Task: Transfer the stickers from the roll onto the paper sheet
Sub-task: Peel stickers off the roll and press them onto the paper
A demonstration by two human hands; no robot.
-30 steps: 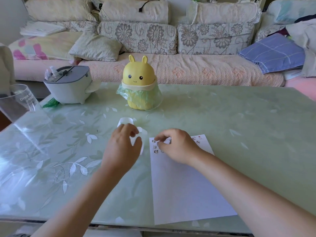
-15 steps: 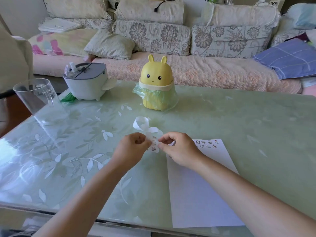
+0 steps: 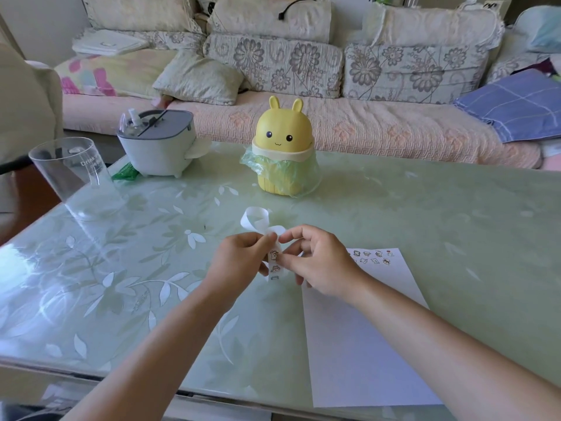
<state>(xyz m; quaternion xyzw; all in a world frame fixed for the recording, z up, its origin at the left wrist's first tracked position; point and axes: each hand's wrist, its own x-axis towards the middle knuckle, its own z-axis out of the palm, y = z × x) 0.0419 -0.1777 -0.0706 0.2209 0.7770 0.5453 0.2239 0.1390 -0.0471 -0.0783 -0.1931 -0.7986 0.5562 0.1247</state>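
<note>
Pinch on sticker strip (image 3: 274,257), left hand (image 3: 239,260), right hand (image 3: 322,263); yellow bin (image 3: 283,138) beyond

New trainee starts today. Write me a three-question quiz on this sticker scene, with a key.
1. True or false: both the left hand and the right hand pinch the sticker strip.
2. Stickers already on the paper sheet sit along its: A far edge, B near edge, C middle.
3. Fill in: the clear ___ stands at the table's left edge.
Key: 1 true; 2 A; 3 cup.
</note>
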